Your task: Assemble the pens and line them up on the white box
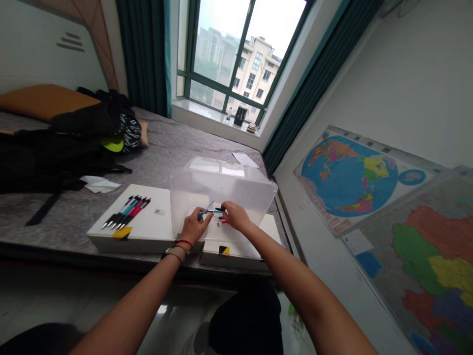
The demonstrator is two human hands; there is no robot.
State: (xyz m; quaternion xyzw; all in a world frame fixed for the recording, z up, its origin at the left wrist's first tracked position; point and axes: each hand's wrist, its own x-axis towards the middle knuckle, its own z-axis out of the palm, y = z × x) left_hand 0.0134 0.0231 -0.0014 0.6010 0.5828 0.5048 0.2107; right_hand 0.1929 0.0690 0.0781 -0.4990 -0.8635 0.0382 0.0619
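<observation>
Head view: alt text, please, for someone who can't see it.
A person's left grip and right grip handle slender pen parts at a translucent plastic container. Pens lie in a row on the white box at left; behind is a window, with maps on the right wall.

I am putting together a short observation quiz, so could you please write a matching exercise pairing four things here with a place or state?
Things:
1. Row of pens
2. Plastic container
3. World map
4. Crumpled white paper

Places or states:
A. On the wall
B. On the grey bed, near the black bag
C. On a white box
D. Translucent, close to the left hand

Pairs: 1-C, 2-D, 3-A, 4-B
</observation>
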